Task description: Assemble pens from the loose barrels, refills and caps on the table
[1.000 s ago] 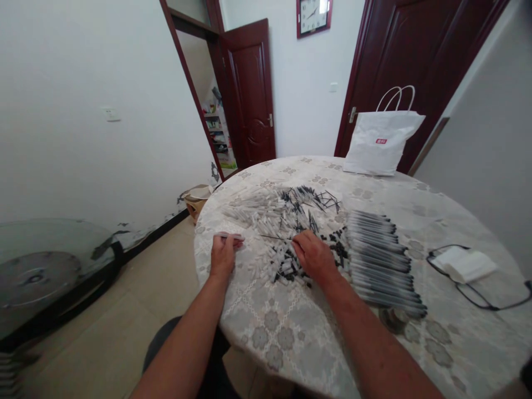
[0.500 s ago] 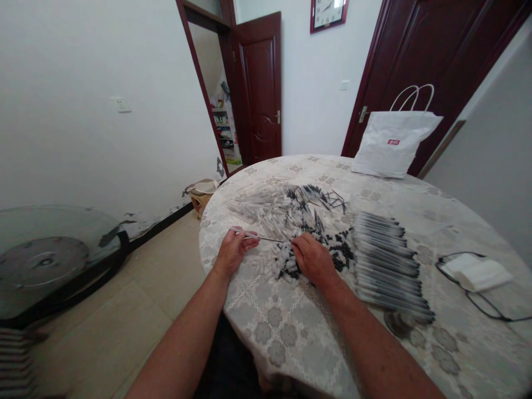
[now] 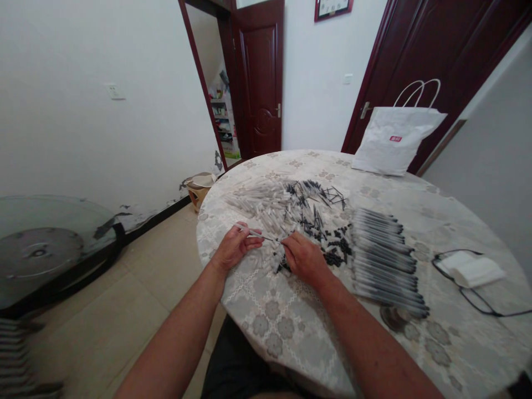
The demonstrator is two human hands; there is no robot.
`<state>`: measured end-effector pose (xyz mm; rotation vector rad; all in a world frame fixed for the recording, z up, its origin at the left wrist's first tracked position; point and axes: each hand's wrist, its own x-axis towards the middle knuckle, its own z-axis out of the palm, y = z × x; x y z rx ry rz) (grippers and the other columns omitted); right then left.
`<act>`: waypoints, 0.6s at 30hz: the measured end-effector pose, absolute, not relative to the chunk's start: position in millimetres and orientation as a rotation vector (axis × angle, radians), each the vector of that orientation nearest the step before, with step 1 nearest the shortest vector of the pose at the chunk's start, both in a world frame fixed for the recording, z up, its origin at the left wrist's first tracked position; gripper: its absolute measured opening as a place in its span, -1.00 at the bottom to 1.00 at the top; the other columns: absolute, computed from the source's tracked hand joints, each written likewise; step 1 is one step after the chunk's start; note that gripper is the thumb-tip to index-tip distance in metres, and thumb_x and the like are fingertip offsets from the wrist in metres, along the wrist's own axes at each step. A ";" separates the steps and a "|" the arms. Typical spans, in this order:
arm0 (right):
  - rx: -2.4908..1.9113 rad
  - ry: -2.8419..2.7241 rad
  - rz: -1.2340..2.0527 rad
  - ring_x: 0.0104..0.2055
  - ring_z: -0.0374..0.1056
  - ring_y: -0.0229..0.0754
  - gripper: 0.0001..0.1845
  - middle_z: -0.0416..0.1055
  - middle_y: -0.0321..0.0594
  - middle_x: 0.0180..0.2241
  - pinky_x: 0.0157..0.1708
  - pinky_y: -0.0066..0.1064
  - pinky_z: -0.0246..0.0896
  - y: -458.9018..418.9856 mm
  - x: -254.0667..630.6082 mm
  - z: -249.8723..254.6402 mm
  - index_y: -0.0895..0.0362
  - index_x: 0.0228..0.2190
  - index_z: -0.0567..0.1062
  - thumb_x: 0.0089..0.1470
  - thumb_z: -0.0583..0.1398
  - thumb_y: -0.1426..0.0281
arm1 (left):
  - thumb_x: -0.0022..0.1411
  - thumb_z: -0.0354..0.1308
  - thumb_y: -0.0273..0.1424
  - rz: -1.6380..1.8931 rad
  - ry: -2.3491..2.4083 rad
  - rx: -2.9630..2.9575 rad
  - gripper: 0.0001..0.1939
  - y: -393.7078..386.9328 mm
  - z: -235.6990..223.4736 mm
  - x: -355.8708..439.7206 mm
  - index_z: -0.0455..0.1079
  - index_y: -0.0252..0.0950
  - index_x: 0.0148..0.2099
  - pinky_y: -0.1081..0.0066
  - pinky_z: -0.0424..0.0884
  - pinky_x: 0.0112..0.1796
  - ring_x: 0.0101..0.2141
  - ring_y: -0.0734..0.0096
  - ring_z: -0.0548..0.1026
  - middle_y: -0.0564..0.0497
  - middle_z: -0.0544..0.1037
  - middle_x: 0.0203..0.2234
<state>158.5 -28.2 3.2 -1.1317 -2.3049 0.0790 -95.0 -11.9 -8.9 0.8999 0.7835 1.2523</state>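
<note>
My left hand (image 3: 238, 245) is closed on a slim white pen barrel (image 3: 246, 228), tilted down to the right. A thin dark refill (image 3: 268, 239) sticks out of the barrel's right end toward my right hand (image 3: 302, 255). That hand's fingers are pinched on a small dark pen part (image 3: 280, 241), mostly hidden by the fingertips. Its tip lies close to the refill's end; whether they touch I cannot tell. Beyond my hands lie loose white barrels (image 3: 260, 199) and dark refills (image 3: 318, 191). Small black pen parts (image 3: 336, 254) are heaped beside my right hand.
Right of my right arm, many assembled-looking pens (image 3: 382, 260) lie in a row. A round, see-through object (image 3: 393, 317) sits at their near end. Glasses (image 3: 477, 299) and folded white tissue (image 3: 477, 269) lie farther right. A white paper bag (image 3: 397, 144) stands at the back of the patterned tablecloth (image 3: 272, 330).
My right hand has come left, nearer my left hand, and less of the refill shows between them. The whole view has shifted slightly.
</note>
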 end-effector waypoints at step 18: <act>-0.963 -2.403 0.124 -0.25 0.40 -0.25 -0.74 0.49 -0.22 -0.26 -0.23 -0.47 0.19 -35.4 148.7 4.8 0.08 -0.23 0.57 0.38 0.12 0.24 | 0.20 0.38 -0.35 0.937 0.646 0.988 -0.67 -18.4 -16.2 -100.0 0.27 -0.29 -0.15 0.21 0.59 -0.20 -0.31 0.18 0.68 -0.21 0.67 -0.20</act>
